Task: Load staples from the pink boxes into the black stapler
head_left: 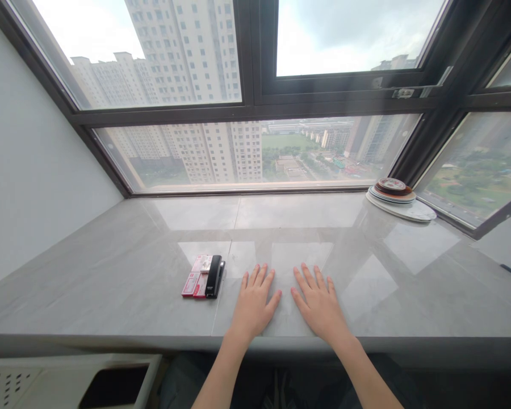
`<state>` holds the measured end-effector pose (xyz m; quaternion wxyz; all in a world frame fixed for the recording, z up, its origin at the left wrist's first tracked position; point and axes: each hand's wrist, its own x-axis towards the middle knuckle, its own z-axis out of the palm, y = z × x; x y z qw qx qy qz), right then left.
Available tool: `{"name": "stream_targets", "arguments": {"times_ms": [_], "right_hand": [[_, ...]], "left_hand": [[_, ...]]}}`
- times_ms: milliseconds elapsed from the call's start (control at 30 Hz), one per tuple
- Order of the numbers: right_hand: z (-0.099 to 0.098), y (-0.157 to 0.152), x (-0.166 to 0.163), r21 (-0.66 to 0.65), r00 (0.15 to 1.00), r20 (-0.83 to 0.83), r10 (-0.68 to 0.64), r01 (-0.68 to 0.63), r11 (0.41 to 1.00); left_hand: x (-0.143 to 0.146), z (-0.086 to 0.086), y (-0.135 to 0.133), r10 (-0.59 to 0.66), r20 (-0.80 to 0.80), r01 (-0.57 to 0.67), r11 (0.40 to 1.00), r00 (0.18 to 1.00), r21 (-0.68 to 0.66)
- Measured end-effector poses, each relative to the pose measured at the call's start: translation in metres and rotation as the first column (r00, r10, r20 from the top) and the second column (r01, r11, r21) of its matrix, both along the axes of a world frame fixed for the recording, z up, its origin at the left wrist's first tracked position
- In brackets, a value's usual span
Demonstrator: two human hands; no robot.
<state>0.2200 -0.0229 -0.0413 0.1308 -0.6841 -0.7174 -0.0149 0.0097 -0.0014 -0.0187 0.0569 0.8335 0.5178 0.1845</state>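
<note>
My left hand (255, 302) lies flat on the grey stone sill (123, 272), fingers spread, holding nothing. Palm down beside it, my right hand (318, 304) also rests with its fingers apart and nothing in them. A black stapler (213, 277) lies to the left of my left hand, not touching it. Small red and white boxes (192, 284), which look like staple boxes, sit against the stapler's left side; the stapler partly covers them.
A stack of round plates or mats (402, 209) stands at the far right by the window frame (251, 113). Below the sill's front edge at left is a white plastic unit (59, 375) with a dark opening. A white wall (34, 153) bounds the left side.
</note>
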Motion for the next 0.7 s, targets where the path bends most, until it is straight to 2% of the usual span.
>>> {"name": "stream_targets", "arguments": {"times_ms": [200, 333, 433, 500, 567, 633, 700], "right_hand": [[0.000, 0.000, 0.001, -0.002, 0.999, -0.042, 0.001, -0.001, 1.000], [0.002, 0.002, 0.004, -0.030, 0.996, -0.085, 0.003, -0.006, 1.000], [0.014, 0.012, -0.010, -0.066, 0.981, -0.173, -0.090, 0.080, 0.995], [0.027, 0.023, -0.037, -0.078, 0.957, -0.268, -0.109, 0.091, 0.993], [0.042, 0.036, -0.078, -0.035, 0.912, -0.405, 0.068, -0.090, 0.995], [0.055, 0.051, -0.126, 0.043, 0.832, -0.493, 0.255, -0.270, 0.962], [0.064, 0.066, -0.171, 0.053, 0.793, -0.519, 0.320, -0.343, 0.938]], "left_hand": [[0.001, -0.004, 0.001, -0.004, -0.003, 0.004, 1.000, 1.000, 0.007], [0.000, -0.007, -0.012, 0.017, -0.028, -0.017, 1.000, 0.999, 0.008], [-0.004, -0.006, -0.028, 0.013, -0.033, -0.013, 1.000, 0.999, 0.007], [-0.007, -0.005, -0.037, 0.004, -0.034, -0.003, 1.000, 0.999, 0.007], [-0.008, -0.006, -0.041, -0.008, -0.036, 0.009, 1.000, 0.999, 0.010], [-0.009, -0.009, -0.043, -0.002, -0.032, 0.003, 1.000, 0.999, 0.016], [-0.010, -0.014, -0.043, 0.018, -0.023, -0.017, 1.000, 1.000, 0.022]]}}
